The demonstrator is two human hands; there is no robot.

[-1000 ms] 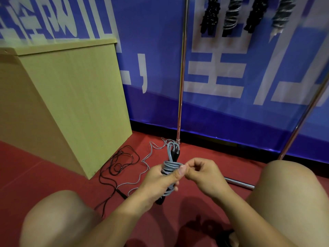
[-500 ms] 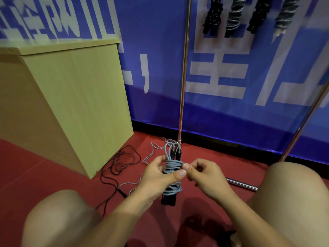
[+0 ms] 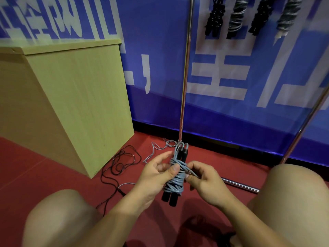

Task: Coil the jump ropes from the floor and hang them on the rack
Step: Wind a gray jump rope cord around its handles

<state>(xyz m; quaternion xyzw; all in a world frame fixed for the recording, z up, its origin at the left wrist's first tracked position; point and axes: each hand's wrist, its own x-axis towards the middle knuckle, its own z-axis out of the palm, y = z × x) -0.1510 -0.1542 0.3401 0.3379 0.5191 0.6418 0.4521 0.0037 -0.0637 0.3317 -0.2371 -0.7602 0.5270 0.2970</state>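
Note:
A grey jump rope (image 3: pixel 175 177) with black handles is wound into a tight bundle, held upright between my knees. My left hand (image 3: pixel 153 177) grips the bundle, thumb pressed across the coils. My right hand (image 3: pixel 204 180) pinches the loose end of the grey cord at the bundle's right side. A black jump rope (image 3: pixel 122 163) lies tangled on the red floor beside the wooden box. Another grey jump rope (image 3: pixel 156 150) lies loose on the floor behind the bundle. Several coiled ropes (image 3: pixel 236 18) hang from the rack at the top.
A wooden box (image 3: pixel 71 97) stands at the left. The rack's upright pole (image 3: pixel 185 82) rises just behind the bundle, its slanted leg (image 3: pixel 306 120) at the right and a floor bar (image 3: pixel 238 184) near my right knee. A blue banner covers the wall.
More grey cord has been wound around the handles, so the bundle is thicker and lower down. My right hand moved from the top of the wrap to the right side.

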